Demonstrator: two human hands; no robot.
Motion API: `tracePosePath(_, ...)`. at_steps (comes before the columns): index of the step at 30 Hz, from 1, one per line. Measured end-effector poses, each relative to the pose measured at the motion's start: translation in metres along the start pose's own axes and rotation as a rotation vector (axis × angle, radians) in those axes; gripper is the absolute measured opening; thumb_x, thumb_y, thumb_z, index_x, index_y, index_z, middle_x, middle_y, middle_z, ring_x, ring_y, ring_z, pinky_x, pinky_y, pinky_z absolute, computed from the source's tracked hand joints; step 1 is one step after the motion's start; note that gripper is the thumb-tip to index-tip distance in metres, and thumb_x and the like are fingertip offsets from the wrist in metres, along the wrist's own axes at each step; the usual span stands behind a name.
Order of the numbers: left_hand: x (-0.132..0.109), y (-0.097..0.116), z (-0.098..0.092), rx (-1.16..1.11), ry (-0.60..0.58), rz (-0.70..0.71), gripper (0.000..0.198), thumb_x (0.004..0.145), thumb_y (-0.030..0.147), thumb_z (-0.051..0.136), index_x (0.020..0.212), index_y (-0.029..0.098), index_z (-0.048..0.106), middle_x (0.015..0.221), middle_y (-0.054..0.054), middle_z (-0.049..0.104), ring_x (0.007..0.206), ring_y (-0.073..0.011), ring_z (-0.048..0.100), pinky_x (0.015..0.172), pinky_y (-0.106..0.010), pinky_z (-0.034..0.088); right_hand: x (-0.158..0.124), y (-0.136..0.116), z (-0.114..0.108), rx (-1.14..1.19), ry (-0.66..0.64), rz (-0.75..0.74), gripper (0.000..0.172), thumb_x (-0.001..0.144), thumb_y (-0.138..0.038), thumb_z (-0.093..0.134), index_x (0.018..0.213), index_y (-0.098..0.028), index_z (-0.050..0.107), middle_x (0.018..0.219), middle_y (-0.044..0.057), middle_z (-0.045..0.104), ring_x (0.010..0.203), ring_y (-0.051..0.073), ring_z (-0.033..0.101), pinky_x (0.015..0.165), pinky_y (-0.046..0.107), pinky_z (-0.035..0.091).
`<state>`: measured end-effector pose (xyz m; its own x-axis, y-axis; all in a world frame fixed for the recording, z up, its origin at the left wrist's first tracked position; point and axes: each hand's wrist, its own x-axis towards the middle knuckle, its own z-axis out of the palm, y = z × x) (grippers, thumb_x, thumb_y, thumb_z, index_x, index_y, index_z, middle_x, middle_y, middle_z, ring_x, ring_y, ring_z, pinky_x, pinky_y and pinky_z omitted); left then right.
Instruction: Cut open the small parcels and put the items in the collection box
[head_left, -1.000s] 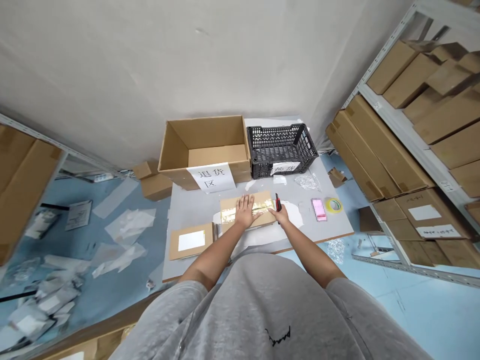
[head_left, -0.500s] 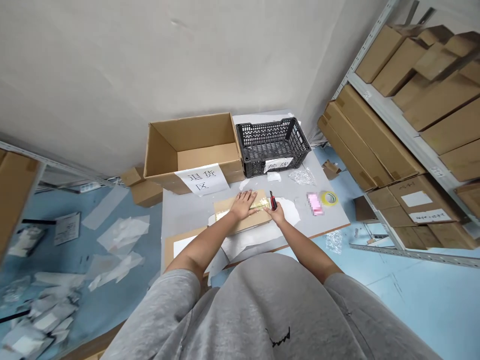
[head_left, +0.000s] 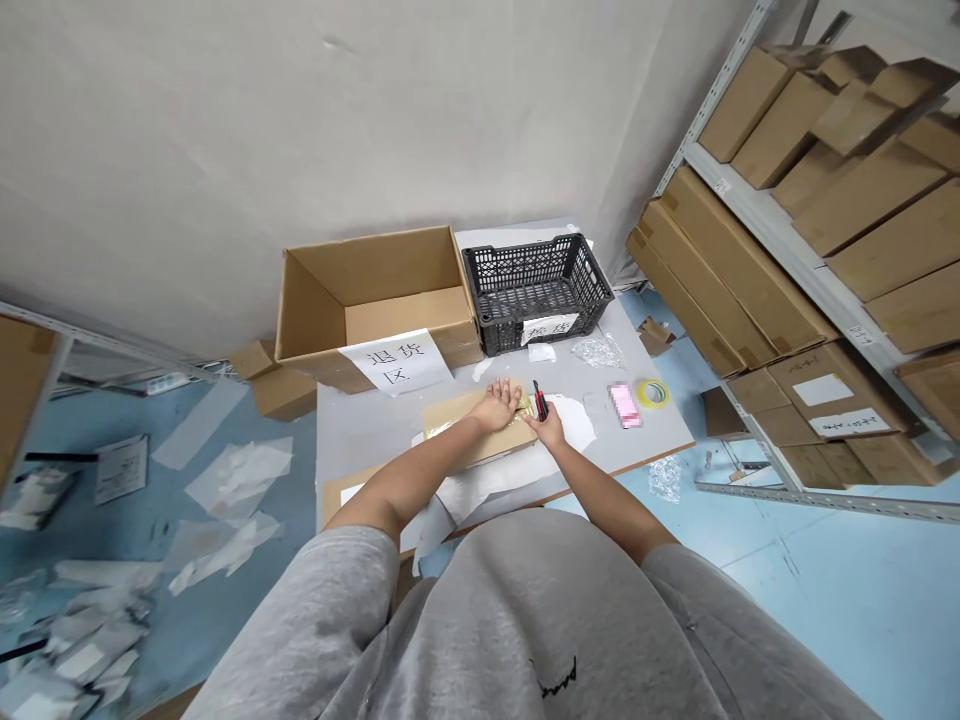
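A flat brown cardboard box (head_left: 451,412) lies in front of me on the table, with a strip of shiny yellowish tape (head_left: 524,404) along its top. My left hand (head_left: 496,404) presses on the box over the tape, fingers stretched out. At the box's right end my right hand (head_left: 548,426) is closed around a red and black utility knife (head_left: 540,400), whose tip points away from me. The thumb side of that hand touches the tape's end. White paper (head_left: 574,420) lies under and beside the box.
Behind stand a large open carton (head_left: 311,365) with a paper sign (head_left: 396,362) and a black plastic crate (head_left: 499,338). A tape roll (head_left: 652,393), a blurred pink item (head_left: 624,406) and bubble wrap (head_left: 598,350) lie on the right. Shelves of boxes (head_left: 795,400) flank the table.
My left hand has slid right along the tape toward the box's right end. My right hand stays there with the knife. The whole view has shifted slightly.
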<state>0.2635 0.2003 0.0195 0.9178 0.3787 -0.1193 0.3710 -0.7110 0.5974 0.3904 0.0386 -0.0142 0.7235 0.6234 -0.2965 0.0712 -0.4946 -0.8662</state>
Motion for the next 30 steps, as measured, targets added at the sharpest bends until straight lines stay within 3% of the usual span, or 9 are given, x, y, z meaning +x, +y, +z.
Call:
tracePosePath(6, -0.007, -0.001, -0.001, 0.011, 0.039, -0.015, 0.081, 0.096, 0.055, 0.071, 0.162, 0.013, 0.053, 0.177, -0.032, 0.034, 0.170, -0.0527, 0.015, 0.135, -0.072, 0.007, -0.001, 0.001, 0.000, 0.018, -0.023, 0.009, 0.066, 0.071, -0.059, 0.085, 0.120, -0.023, 0.061, 0.086, -0.004, 0.067, 0.079, 0.021, 0.064, 0.076, 0.031, 0.052)
tracePosePath(9, -0.004, -0.001, -0.002, 0.007, 0.031, -0.035, 0.076, 0.097, 0.052, 0.070, 0.162, 0.016, 0.054, 0.176, -0.031, 0.037, 0.170, -0.0526, 0.017, 0.135, -0.073, 0.009, -0.001, 0.001, -0.001, 0.024, -0.028, 0.007, 0.066, 0.071, -0.060, 0.085, 0.120, -0.023, 0.061, 0.085, -0.004, 0.066, 0.078, 0.021, 0.064, 0.076, 0.032, 0.052)
tracePosePath(14, 0.012, 0.004, 0.003, -0.016, 0.004, -0.024, 0.075, 0.098, 0.047, 0.063, 0.160, 0.006, 0.054, 0.171, -0.041, 0.037, 0.166, -0.0590, 0.023, 0.127, -0.084, 0.013, -0.001, -0.001, -0.002, 0.008, -0.022, -0.001, 0.068, 0.070, -0.061, 0.086, 0.120, -0.022, 0.063, 0.082, -0.005, 0.066, 0.077, 0.022, 0.065, 0.074, 0.033, 0.052)
tracePosePath(17, 0.014, 0.007, 0.006, -0.005, -0.019, -0.017, 0.077, 0.098, 0.044, 0.064, 0.160, 0.000, 0.053, 0.170, -0.044, 0.035, 0.165, -0.0608, 0.023, 0.128, -0.083, 0.012, -0.002, -0.002, -0.002, 0.000, -0.014, 0.000, 0.069, 0.070, -0.061, 0.086, 0.121, -0.022, 0.063, 0.079, -0.005, 0.064, 0.076, 0.022, 0.064, 0.072, 0.031, 0.051)
tracePosePath(20, 0.004, 0.007, 0.007, 0.054, 0.020, -0.031, 0.074, 0.101, 0.037, 0.060, 0.164, 0.000, 0.049, 0.175, -0.040, 0.030, 0.169, -0.0557, 0.018, 0.133, -0.076, 0.008, -0.004, -0.004, -0.003, -0.030, 0.003, -0.001, 0.067, 0.073, -0.061, 0.084, 0.123, -0.023, 0.063, 0.078, -0.006, 0.063, 0.075, 0.022, 0.065, 0.070, 0.030, 0.050)
tracePosePath(25, -0.013, 0.010, 0.006, 0.068, 0.130, -0.110, 0.076, 0.102, 0.043, 0.067, 0.171, 0.018, 0.046, 0.180, -0.024, 0.033, 0.170, -0.0482, 0.019, 0.136, -0.070, -0.001, -0.009, -0.013, -0.005, -0.148, 0.009, -0.028, 0.057, 0.081, -0.059, 0.080, 0.124, -0.026, 0.062, 0.082, -0.004, 0.066, 0.078, 0.024, 0.067, 0.070, 0.030, 0.049)
tracePosePath(30, -0.012, 0.022, 0.010, 0.017, 0.188, -0.155, 0.073, 0.104, 0.042, 0.066, 0.170, 0.017, 0.048, 0.178, -0.025, 0.038, 0.168, -0.0490, 0.023, 0.136, -0.071, -0.001, -0.018, -0.026, -0.014, -0.213, 0.050, 0.001, 0.049, 0.090, -0.055, 0.076, 0.126, -0.027, 0.059, 0.091, 0.002, 0.072, 0.087, 0.027, 0.073, 0.073, 0.032, 0.054)
